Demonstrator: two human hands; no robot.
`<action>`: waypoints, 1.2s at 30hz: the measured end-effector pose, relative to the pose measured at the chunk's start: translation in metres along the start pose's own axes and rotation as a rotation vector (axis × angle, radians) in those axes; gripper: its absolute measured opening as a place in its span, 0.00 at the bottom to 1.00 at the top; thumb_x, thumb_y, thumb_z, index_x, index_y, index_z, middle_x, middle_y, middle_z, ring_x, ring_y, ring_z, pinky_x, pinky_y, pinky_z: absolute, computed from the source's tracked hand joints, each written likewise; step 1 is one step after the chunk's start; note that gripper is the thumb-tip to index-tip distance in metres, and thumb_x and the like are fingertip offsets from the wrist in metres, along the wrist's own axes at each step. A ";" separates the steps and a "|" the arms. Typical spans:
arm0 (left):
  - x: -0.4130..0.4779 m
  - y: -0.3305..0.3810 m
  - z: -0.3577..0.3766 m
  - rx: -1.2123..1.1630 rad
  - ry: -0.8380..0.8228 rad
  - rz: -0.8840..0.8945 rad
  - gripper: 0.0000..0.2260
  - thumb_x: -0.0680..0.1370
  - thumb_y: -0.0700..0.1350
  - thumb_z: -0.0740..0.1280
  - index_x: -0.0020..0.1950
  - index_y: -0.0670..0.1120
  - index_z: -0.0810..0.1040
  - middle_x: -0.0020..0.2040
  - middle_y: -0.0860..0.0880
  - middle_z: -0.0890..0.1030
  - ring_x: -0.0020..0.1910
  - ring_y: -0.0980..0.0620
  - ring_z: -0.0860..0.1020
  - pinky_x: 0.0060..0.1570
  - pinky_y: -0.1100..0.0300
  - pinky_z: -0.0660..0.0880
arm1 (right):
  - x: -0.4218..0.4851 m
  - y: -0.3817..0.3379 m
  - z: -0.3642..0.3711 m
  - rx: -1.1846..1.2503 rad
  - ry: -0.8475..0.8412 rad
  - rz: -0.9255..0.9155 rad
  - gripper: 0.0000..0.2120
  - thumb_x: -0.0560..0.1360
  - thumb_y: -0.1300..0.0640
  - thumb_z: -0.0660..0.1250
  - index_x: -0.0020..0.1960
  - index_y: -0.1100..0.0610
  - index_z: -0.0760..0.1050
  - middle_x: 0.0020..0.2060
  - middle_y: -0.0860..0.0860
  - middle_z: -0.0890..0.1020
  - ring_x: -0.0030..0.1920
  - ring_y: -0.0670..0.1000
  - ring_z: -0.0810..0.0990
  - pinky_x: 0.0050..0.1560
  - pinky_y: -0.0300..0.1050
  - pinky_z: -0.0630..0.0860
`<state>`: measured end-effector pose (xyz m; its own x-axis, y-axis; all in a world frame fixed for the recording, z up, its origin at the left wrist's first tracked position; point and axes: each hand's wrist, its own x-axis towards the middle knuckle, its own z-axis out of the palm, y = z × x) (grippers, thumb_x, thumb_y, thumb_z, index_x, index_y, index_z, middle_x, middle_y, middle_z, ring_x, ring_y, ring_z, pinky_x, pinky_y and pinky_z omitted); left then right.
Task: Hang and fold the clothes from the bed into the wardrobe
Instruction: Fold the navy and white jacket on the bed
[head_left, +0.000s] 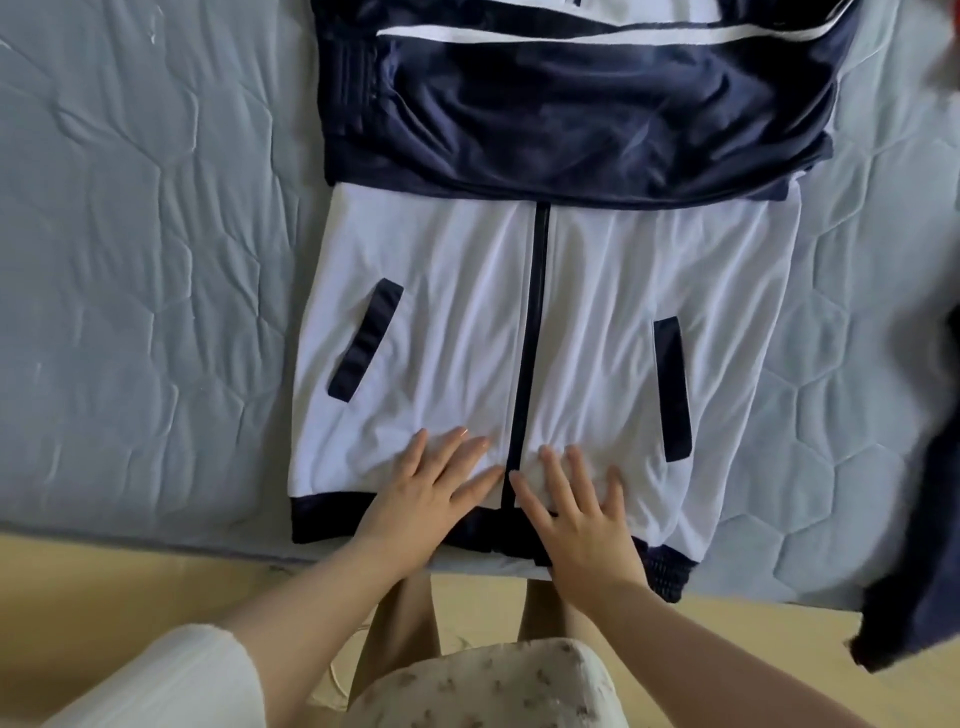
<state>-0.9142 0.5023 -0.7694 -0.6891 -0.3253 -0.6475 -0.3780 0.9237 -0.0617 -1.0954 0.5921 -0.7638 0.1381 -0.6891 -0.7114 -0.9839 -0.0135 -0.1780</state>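
Observation:
A white and navy zip jacket (441, 312) lies flat on the bed, front side up, its navy hem at the near edge. Its navy sleeves (597, 114) are folded across the chest. A dark zipper (530, 332) runs down the middle. My left hand (436, 493) rests flat on the white cloth just left of the zipper, fingers straight and spread. Just right of the zipper, my right hand (582, 514) presses flat as well. Both hands lie near the hem.
The bed has a light blue quilted mattress (145, 260). A dark navy garment (919, 545) hangs over the bed's right edge, blurred. Something red (948, 67) shows at the far right edge. Below the mattress edge is pale wooden floor (104, 587).

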 end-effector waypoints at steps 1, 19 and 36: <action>-0.001 -0.001 0.000 -0.018 0.006 0.016 0.44 0.71 0.53 0.68 0.74 0.50 0.39 0.75 0.46 0.43 0.74 0.40 0.47 0.69 0.36 0.42 | 0.000 0.001 0.004 -0.004 -0.015 0.013 0.41 0.77 0.55 0.61 0.75 0.50 0.33 0.74 0.60 0.36 0.72 0.67 0.37 0.67 0.71 0.44; -0.034 -0.053 -0.112 -0.703 -0.558 0.073 0.10 0.76 0.33 0.54 0.45 0.44 0.71 0.35 0.50 0.67 0.31 0.53 0.64 0.29 0.61 0.60 | -0.053 -0.006 -0.106 0.295 -0.313 0.135 0.16 0.75 0.67 0.54 0.58 0.53 0.70 0.51 0.53 0.78 0.42 0.53 0.73 0.41 0.45 0.69; -0.026 -0.129 -0.226 -0.683 -0.621 0.034 0.03 0.76 0.42 0.62 0.47 0.44 0.70 0.38 0.50 0.71 0.32 0.54 0.69 0.30 0.62 0.63 | -0.059 0.037 -0.214 0.261 -0.171 0.224 0.07 0.75 0.57 0.58 0.53 0.53 0.68 0.43 0.50 0.76 0.41 0.54 0.74 0.40 0.45 0.68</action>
<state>-0.9878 0.3461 -0.5728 -0.3258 0.0493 -0.9441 -0.7823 0.5467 0.2985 -1.1644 0.4772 -0.5830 -0.0384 -0.5232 -0.8513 -0.9332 0.3234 -0.1566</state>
